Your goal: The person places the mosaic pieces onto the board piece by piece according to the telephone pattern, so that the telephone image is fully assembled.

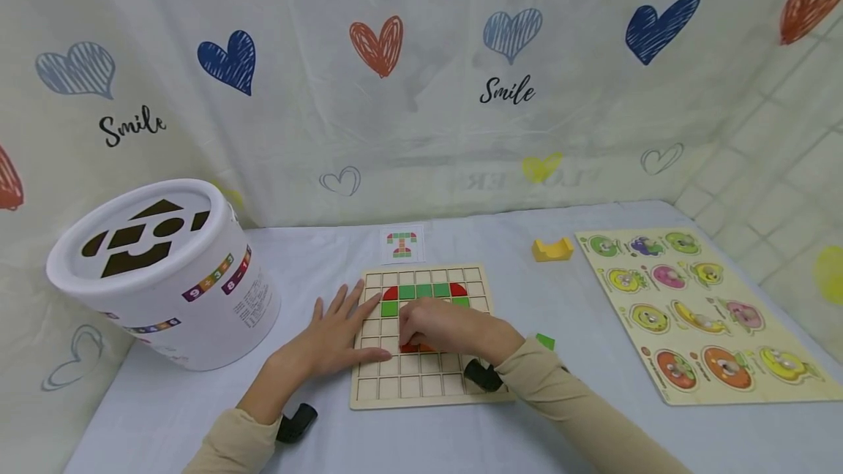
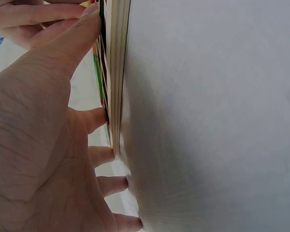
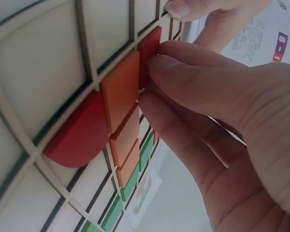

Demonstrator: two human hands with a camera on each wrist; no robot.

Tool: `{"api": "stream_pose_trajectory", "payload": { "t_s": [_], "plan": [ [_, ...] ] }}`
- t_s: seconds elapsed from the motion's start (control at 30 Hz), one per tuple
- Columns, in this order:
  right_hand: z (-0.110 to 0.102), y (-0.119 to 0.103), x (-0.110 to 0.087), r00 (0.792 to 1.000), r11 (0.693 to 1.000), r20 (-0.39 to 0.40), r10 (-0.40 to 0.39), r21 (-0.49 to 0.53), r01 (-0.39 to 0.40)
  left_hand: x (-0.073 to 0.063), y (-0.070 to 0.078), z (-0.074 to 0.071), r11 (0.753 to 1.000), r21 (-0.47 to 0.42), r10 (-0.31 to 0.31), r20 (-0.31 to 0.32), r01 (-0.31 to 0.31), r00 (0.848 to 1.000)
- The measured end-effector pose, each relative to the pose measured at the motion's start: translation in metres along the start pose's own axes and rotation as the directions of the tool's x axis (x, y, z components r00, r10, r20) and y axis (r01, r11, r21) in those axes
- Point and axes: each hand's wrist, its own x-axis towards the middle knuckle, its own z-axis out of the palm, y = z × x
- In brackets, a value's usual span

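The wooden grid board (image 1: 388, 388) lies on the table in the head view. My left hand (image 1: 332, 339) rests on its left edge, fingers spread and thumb on the grid. Over the middle of the board my right hand (image 1: 448, 324) pinches a red piece (image 3: 149, 53) with thumb and fingertips, at a cell beside an orange square (image 3: 121, 92). On that square's other side sits a red rounded piece (image 3: 79, 133). More orange squares (image 3: 125, 133) run up in a column. Green squares (image 1: 424, 290) between red rounded corners form the top row; my right hand hides part of the pattern.
A pattern card (image 1: 403, 244) lies behind the board. To the left stands a white bucket (image 1: 257, 298) with a shape-slotted lid. A yellow block (image 1: 553, 249) and a fruit puzzle board (image 1: 632, 328) are on the right. A green piece (image 1: 545, 341) lies beside my right forearm.
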Motion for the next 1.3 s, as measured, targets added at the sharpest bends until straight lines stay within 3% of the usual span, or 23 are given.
{"api": "stream_pose_trajectory", "payload": {
  "t_s": [0.47,0.67,0.87,1.07,1.3],
  "plan": [
    [0.003,-0.003,-0.003,0.998,0.998,-0.024,0.057,0.007,-0.057,0.000,0.002,-0.003,1.000,0.002,-0.007,0.003,0.007,1.000],
    [-0.005,-0.002,-0.017,0.996,0.986,-0.013,0.083,0.145,-0.081,0.000,0.001,-0.002,1.000,0.011,-0.008,0.001,0.008,1.000],
    [-0.025,0.012,-0.052,0.988,0.953,-0.025,0.150,0.270,-0.138,0.002,0.001,0.000,1.000,0.022,-0.019,0.006,0.019,1.000],
    [-0.041,0.029,-0.099,0.971,0.934,-0.015,0.237,0.277,-0.224,0.002,0.001,0.001,1.000,0.013,-0.022,0.006,0.022,1.000],
    [-0.038,0.047,-0.154,0.948,0.894,0.021,0.318,0.325,-0.307,0.001,0.003,0.000,1.000,0.002,-0.014,0.007,0.014,1.000]
  ]
}}
